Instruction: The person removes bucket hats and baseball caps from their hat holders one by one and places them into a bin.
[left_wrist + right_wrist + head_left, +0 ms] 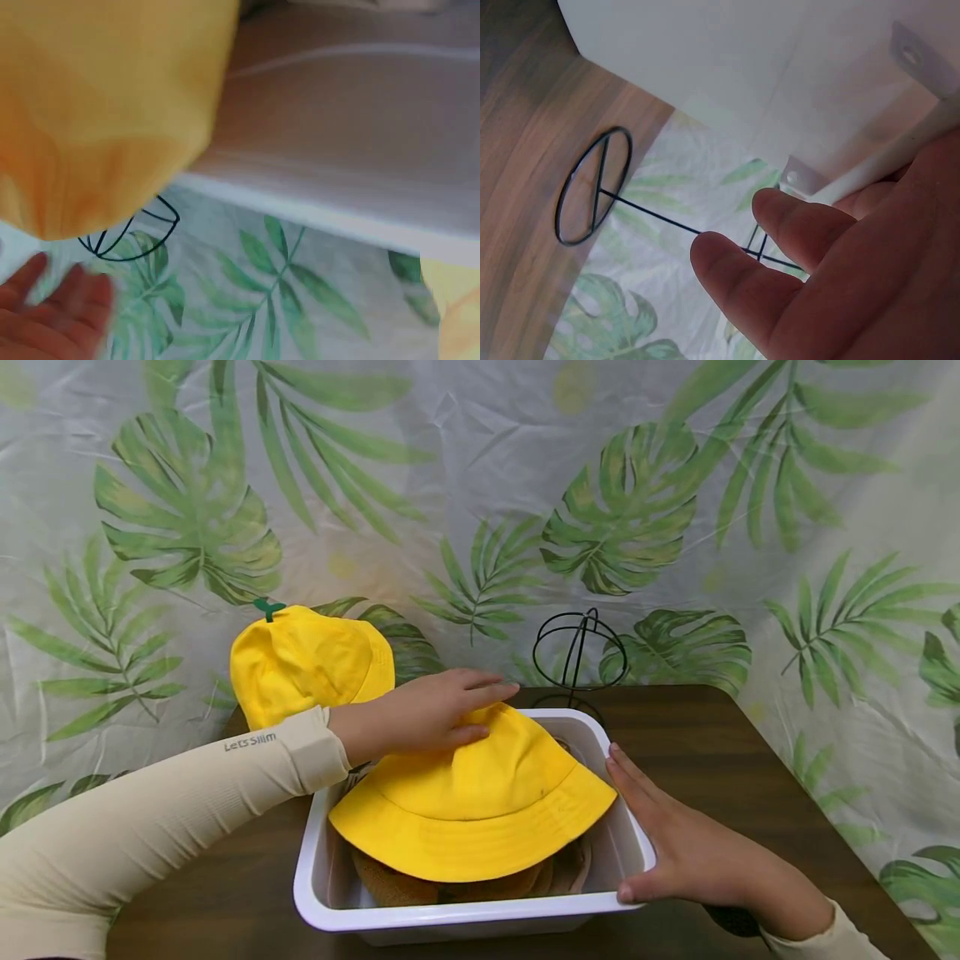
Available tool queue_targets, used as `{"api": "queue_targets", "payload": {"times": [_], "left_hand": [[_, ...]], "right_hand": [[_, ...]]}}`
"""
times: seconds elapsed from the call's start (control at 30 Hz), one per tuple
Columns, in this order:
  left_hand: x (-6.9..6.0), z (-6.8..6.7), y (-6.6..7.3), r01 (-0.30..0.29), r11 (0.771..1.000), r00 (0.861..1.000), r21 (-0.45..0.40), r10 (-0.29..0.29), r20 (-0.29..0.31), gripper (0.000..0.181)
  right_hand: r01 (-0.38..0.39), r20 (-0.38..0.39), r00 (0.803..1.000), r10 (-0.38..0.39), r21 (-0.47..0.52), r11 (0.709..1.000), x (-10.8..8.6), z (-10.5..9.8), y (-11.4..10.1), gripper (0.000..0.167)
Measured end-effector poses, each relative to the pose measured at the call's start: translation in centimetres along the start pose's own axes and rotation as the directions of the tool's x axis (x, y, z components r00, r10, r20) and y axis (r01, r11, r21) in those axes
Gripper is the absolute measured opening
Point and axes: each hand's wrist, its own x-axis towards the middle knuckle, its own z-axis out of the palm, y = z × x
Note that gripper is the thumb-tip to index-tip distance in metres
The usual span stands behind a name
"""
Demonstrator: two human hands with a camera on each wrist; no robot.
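A yellow bucket hat (480, 793) lies brim toward me over a white plastic tub (450, 917). My left hand (435, 710) is laid across the hat's crown with its fingers nearly straight. In the left wrist view those fingers (71, 300) appear blurred beside the yellow cloth. At the tub's right side my right hand (682, 852) holds the rim, thumb by the near corner and fingers farther back. Two of its fingers (742, 277) extend below the rim in the right wrist view. Brown fabric items (393, 881) lie beneath the hat, mostly covered.
A second yellow hat (307, 660) with a green sprout on top sits behind the tub at left; what supports it is hidden. A black wire hat stand (577, 647) rises behind the tub on the dark wooden table (720, 760). Leaf-patterned cloth (480, 485) hangs behind.
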Motion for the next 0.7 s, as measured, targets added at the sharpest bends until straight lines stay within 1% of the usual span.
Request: {"api": "queue_targets", "payload": {"times": [0.07,0.1,0.17,0.2,0.27,0.3,0.37,0.43,0.5,0.57,0.63,0.7], "left_hand": [[-0.3,-0.2,0.0,-0.085,0.996,0.996,0.038,0.085,-0.003,0.058],[-0.4,-0.4,0.0,-0.133,0.990,0.991,0.051,0.133,0.010,0.061],[-0.9,-0.8,0.1,-0.215,0.975,0.975,0.053,0.212,0.061,0.072],[-1.1,-0.9,0.1,-0.247,0.967,0.966,0.057,0.241,0.088,0.079],[-1.5,-1.0,0.3,-0.288,0.954,0.952,0.080,0.275,0.135,0.093],[-1.6,-1.0,0.3,-0.299,0.949,0.946,0.095,0.282,0.159,0.098],[-1.6,-0.7,0.5,-0.301,0.944,0.939,0.132,0.270,0.212,0.105],[-1.3,-0.2,0.6,-0.313,0.928,0.930,0.201,0.257,0.263,0.110],[-0.9,0.6,0.6,-0.338,0.901,0.916,0.273,0.249,0.313,0.114],[-0.4,1.5,0.7,-0.372,0.864,0.901,0.340,0.249,0.355,0.118],[-0.1,2.4,0.6,-0.403,0.827,0.889,0.392,0.252,0.382,0.121],[0.2,3.0,0.6,-0.421,0.800,0.882,0.428,0.250,0.401,0.123]], "right_hand": [[-0.003,0.003,1.000,0.003,0.004,1.000,0.0,0.0,0.0,0.121],[-0.005,0.003,1.000,0.005,0.004,1.000,0.0,0.0,0.0,0.121],[-0.002,0.002,1.000,0.002,0.003,1.000,0.0,0.0,0.0,0.122],[0.001,0.000,1.000,-0.001,0.002,1.000,0.0,0.1,0.0,0.122],[-0.001,0.003,1.000,0.001,0.001,1.000,0.0,0.1,0.0,0.122],[-0.005,0.003,1.000,0.005,0.001,1.000,0.0,0.1,0.0,0.122],[-0.014,0.004,1.000,0.014,0.004,1.000,-0.1,0.0,0.0,0.123],[-0.030,0.005,1.000,0.030,0.007,1.000,-0.1,0.0,0.0,0.122],[-0.035,0.001,0.999,0.035,0.004,0.999,-0.2,0.0,0.0,0.123],[-0.029,-0.003,1.000,0.029,0.004,1.000,-0.2,0.0,-0.1,0.124],[-0.027,-0.004,1.000,0.027,0.006,1.000,-0.1,0.0,-0.2,0.123],[-0.022,-0.004,1.000,0.022,0.008,1.000,-0.1,0.0,-0.2,0.123]]}}
